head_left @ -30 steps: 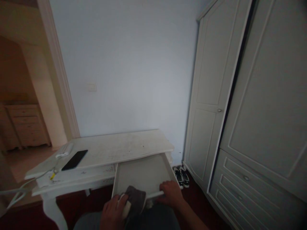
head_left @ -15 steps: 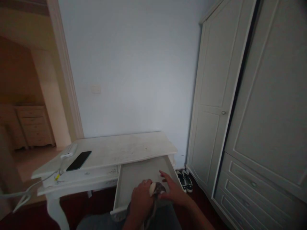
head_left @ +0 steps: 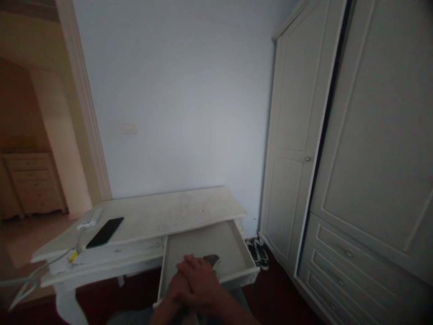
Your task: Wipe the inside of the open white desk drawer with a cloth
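A pale blue wall (head_left: pixel 182 99) rises behind the white desk (head_left: pixel 162 210), and a white panelled wardrobe (head_left: pixel 324 180) stands to the desk's right, with a dark red floor (head_left: pixel 274 289) between them. Past a pale door frame (head_left: pixel 82 101) to the desk's left, a wooden chest of drawers (head_left: pixel 35 185) sits in the next room. At the desk's front right, a shallow drawer (head_left: pixel 233 239) is pulled well out. A pair of black-and-white sneakers (head_left: pixel 256 253) rests just right of the desk. A black-screened phone or tablet (head_left: pixel 105 233) lies on the desk's left end. In front of the desk, above its drawer's front part, the right hand (head_left: pixel 201 280) lies over the left hand (head_left: pixel 178 286); the right fingers are nearly straight and close together, the left is mostly covered, and whether either grips anything cannot be told. A pale-edged grey cloth (head_left: pixel 212 260), partly hidden, shows just past the right hand, over the desk's drawer. A white light switch (head_left: pixel 129 128) is on the wall above the desk's left part
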`<state>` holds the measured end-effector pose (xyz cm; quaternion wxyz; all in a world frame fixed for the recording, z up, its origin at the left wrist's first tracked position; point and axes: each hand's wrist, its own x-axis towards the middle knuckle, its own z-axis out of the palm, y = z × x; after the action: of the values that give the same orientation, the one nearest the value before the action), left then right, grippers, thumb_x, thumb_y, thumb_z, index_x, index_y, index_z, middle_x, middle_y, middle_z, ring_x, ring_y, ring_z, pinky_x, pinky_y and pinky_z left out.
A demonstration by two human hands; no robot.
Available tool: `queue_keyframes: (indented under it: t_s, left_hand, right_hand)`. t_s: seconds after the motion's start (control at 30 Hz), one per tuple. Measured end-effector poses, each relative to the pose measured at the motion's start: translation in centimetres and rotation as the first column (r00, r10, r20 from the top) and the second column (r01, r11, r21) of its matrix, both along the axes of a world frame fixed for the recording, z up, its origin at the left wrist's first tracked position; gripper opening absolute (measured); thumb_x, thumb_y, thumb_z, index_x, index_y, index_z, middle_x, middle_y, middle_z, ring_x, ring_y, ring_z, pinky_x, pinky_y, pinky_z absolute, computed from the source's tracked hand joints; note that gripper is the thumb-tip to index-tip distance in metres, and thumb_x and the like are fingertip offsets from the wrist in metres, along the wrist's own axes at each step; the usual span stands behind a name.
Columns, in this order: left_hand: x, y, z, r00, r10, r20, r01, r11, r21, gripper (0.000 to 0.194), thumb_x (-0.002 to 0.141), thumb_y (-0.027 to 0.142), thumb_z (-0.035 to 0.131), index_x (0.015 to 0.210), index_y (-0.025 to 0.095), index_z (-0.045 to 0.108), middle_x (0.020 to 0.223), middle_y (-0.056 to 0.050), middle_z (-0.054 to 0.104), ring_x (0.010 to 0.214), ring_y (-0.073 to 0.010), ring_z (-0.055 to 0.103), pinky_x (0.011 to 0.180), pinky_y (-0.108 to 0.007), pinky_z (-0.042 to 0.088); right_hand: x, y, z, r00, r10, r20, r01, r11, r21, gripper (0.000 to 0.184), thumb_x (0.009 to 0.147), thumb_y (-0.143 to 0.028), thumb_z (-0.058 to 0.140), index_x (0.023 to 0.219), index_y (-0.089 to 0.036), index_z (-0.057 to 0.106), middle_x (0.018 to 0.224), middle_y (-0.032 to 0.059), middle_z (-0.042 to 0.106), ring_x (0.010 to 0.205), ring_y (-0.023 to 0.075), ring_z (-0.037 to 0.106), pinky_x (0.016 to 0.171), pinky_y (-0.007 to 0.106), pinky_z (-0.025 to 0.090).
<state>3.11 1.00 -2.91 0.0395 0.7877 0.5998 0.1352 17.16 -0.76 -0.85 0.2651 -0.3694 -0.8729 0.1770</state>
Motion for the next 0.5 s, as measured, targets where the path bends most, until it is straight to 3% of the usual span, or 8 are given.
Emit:
queue_keyframes:
  t_s: [0.13, 0.27, 0.37, 0.5]
  left_hand:
    - [-2.4, -0.2, 1.4, 0.978, -0.095, 0.186, 0.130, 0.973, -0.189, 0.040, 0.092, 0.037, 0.053, 0.127, 0.032, 0.073, 0.127, -0.005, 0.078, 0.117, -0.0234, 0.071, 0.102, -0.030, 0.054]
    - [-4.2, -0.8, 2.3, 0.950, 0.002, 0.313, 0.049, 0.986, -0.157, 0.040, 0.098, 0.049, 0.043, 0.115, 0.027, 0.071, 0.120, -0.004, 0.078, 0.111, -0.0212, 0.071, 0.100, -0.030, 0.052]
    - [-4.4, -1.6, 2.2, 0.970, 0.043, 0.239, -0.023, 0.996, -0.083, 0.036, 0.101, 0.040, 0.038, 0.108, 0.026, 0.070, 0.116, -0.004, 0.078, 0.109, -0.0192, 0.070, 0.101, -0.030, 0.048]
    - [-4.2, -2.1, 1.7, 0.980, 0.036, 0.195, -0.026, 0.998, -0.053, 0.039, 0.103, 0.032, 0.033, 0.121, 0.027, 0.068, 0.127, -0.004, 0.077, 0.118, -0.0179, 0.069, 0.107, -0.030, 0.046]
  right_hand:
    - [0.4, 0.5, -1.0, 0.996, -0.027, 0.088, 0.027, 1.000, 0.008, 0.102, 0.073, -0.079, 0.078, 0.158, -0.039, 0.040, 0.162, 0.0125, 0.046, 0.136, 0.0422, 0.052, 0.113, 0.058, 0.040]
    - [0.2, 0.7, -1.7, 0.983, -0.076, 0.165, 0.077, 0.997, 0.001, 0.129, 0.053, -0.077, 0.088, 0.162, -0.037, 0.030, 0.143, 0.0144, 0.058, 0.122, 0.0434, 0.058, 0.102, 0.062, 0.048]
    - [-0.3, 1.1, -1.7, 0.953, -0.114, 0.281, 0.115, 0.993, 0.016, 0.122, 0.055, -0.072, 0.088, 0.159, -0.038, 0.035, 0.135, 0.0143, 0.061, 0.118, 0.0452, 0.059, 0.096, 0.067, 0.049]
    - [-0.6, 1.9, -1.5, 0.928, -0.087, 0.362, 0.068, 0.996, 0.065, 0.108, 0.060, -0.062, 0.087, 0.153, -0.031, 0.043, 0.133, 0.0157, 0.062, 0.120, 0.0447, 0.057, 0.096, 0.066, 0.048]
